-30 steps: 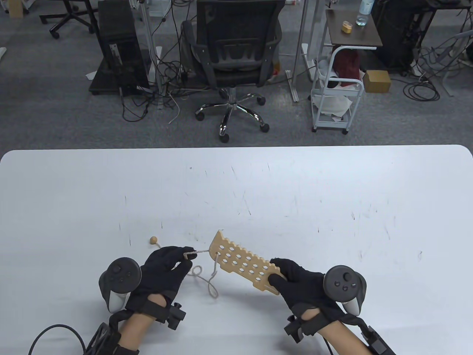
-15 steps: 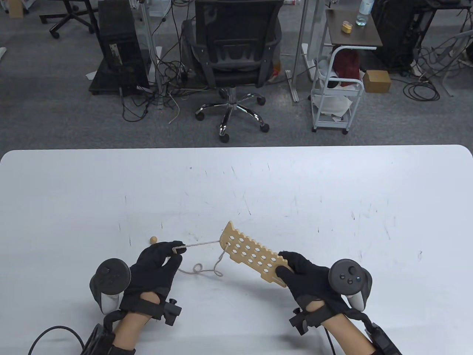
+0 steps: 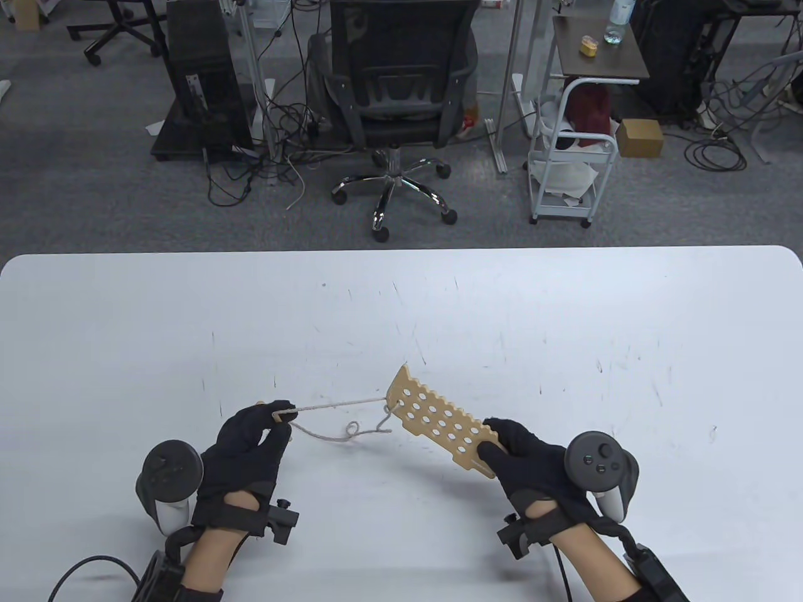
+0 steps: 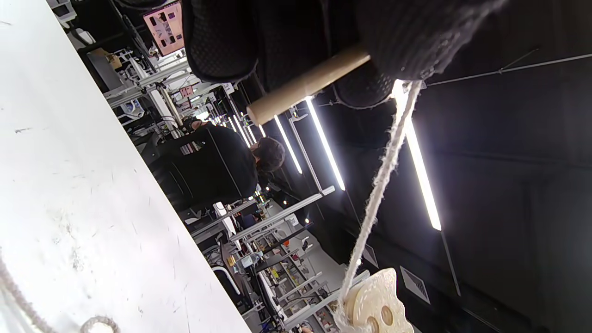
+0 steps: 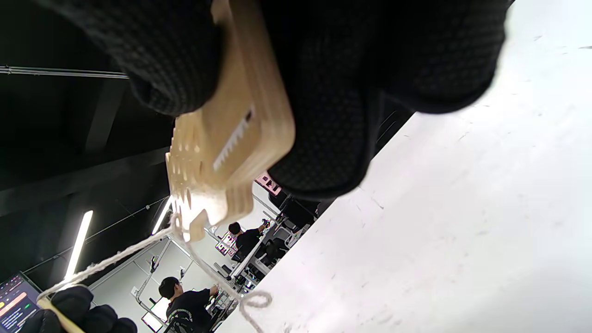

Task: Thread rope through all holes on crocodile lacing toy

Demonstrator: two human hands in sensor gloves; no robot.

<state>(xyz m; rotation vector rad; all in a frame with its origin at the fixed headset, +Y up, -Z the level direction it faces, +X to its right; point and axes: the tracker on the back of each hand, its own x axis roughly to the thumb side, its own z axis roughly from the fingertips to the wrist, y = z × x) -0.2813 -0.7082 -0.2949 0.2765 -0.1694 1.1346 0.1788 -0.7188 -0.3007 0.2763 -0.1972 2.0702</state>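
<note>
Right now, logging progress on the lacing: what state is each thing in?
crocodile board: lifted, tilted, most holes empty
rope: taut through an end hole, slack trailing on the table
wooden needle: pinched by left hand
right hand: grips the board's near end

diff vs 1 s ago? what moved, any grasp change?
The left hand has drawn left, pulling the rope farther through an end hole; the trailing loop on the table has shrunk and stretched out. The right hand has carried the crocodile board right and away. The needle's ball end is now hidden behind the left hand. Both grips unchanged: left pinches needle and rope, right holds the board's end.
</note>
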